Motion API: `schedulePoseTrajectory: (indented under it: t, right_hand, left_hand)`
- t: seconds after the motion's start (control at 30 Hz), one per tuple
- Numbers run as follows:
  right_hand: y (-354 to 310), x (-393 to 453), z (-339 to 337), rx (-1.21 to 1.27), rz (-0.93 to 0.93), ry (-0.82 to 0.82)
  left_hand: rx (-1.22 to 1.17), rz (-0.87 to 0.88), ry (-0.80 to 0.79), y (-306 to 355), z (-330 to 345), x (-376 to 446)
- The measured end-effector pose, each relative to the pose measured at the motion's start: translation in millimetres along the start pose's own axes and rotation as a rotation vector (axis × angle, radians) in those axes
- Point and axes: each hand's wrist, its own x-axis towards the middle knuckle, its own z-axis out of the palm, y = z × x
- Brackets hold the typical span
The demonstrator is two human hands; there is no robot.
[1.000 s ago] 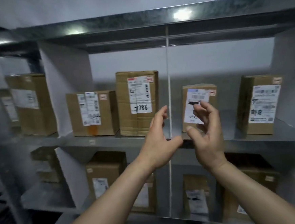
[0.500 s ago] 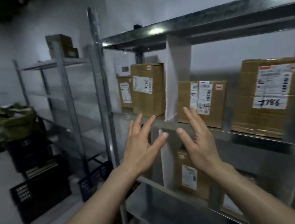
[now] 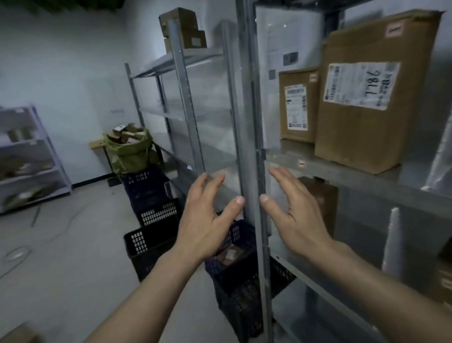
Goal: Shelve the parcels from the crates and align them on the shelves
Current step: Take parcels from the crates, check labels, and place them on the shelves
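At centre frame my left hand (image 3: 207, 221) and right hand (image 3: 293, 214) hang spread and empty. Shelved parcels (image 3: 373, 94) stand upper right; I judge I'm between parcels. Next I reach down to the crate (image 3: 236, 284) below for another.

My shelf (image 3: 327, 170) is grey metal. On it the big box (image 3: 370, 100) is brown card with a white label inked black; the small box (image 3: 296, 103) is the same brown with a white label. By the floor my crate (image 3: 236, 278) is dark blue, a grid of holes in its wall; another crate (image 3: 147, 245) is black. The sack (image 3: 129, 154) is olive green. The floor (image 3: 64, 260) is pale grey.
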Motion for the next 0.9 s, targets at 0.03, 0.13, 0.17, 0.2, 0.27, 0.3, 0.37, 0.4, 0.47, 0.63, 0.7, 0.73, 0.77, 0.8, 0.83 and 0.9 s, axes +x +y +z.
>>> schedulePoseTrajectory:
  t: [0.03,0.13,0.17,0.2,0.27,0.3,0.37,0.4,0.47,0.63,0.7,0.73,0.77,0.8,0.83,0.9]
  right_hand:
    - [4.3,13.0,12.0,0.005,-0.006,-0.010]
    - [11.4,47.6,50.1,0.041,-0.027,-0.048]
    - [12.9,59.0,62.8,0.052,-0.039,-0.059]
    - [14.6,70.4,75.3,0.058,-0.045,-0.068]
    - [19.2,94.6,101.8,0.062,-0.035,-0.093]
    - [22.6,106.2,115.2,0.063,-0.029,-0.105]
    - [31.8,129.4,143.9,0.066,-0.016,-0.120]
    - [36.8,141.2,159.3,0.061,-0.011,-0.120]
    - [47.0,164.5,192.0,0.024,-0.011,-0.109]
    - [71.1,227.6,271.2,-0.037,0.031,-0.064]
    - [78.3,252.3,297.1,-0.049,0.066,-0.034]
    - [81.5,263.9,308.3,-0.056,0.085,-0.015]
    - [85.3,274.8,318.9,-0.071,0.101,-0.002]
    - [89.3,285.1,329.1,-0.098,0.115,0.002]
    - [93.4,294.9,338.6,-0.132,0.128,-0.001]
    - [102.6,313.5,355.8,-0.177,0.163,-0.020]
  left_hand:
    - [0.002,-0.012,0.011,-11.2,-1.0,9.6]
    - [0.018,-0.052,0.032,-44.7,-7.3,34.5]
    - [0.019,-0.062,0.041,-54.9,-10.6,43.4]
    - [0.022,-0.070,0.052,-65.7,-13.9,53.0]
    - [0.038,-0.077,0.072,-90.5,-19.6,75.5]
    - [0.045,-0.078,0.076,-103.6,-21.9,87.2]
    - [0.038,-0.076,0.077,-132.4,-23.8,110.9]
    - [0.028,-0.071,0.079,-148.7,-24.1,123.7]
    - [0.002,-0.054,0.077,-182.5,-25.4,151.2]
    - [-0.053,-0.018,-0.016,-263.8,-34.5,231.7]
    - [-0.040,0.000,-0.061,-289.3,-39.9,264.6]
    - [-0.034,0.016,-0.075,-300.2,-42.5,280.3]
    - [-0.037,0.032,-0.084,-310.3,-44.7,295.4]
    - [-0.046,0.049,-0.093,-319.5,-46.0,309.2]
    - [-0.051,0.065,-0.105,-328.4,-46.0,322.0]
    - [-0.062,0.089,-0.136,-346.3,-43.9,344.9]
